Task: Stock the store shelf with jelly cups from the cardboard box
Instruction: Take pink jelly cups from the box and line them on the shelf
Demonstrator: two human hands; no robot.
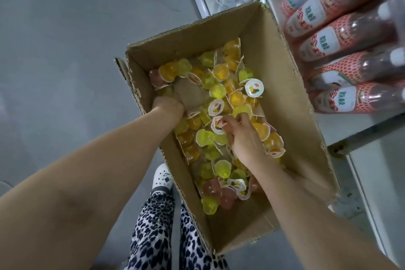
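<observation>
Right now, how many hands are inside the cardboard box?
2. The left hand is down by one long wall of the cardboard box; the right hand is mid-box, gripping a jelly cup. Neither is hidden.

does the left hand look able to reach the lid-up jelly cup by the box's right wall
Probably yes: the left hand is inside the open cardboard box, the jelly cup lies uncovered on top; the right hand is off that path.
</observation>
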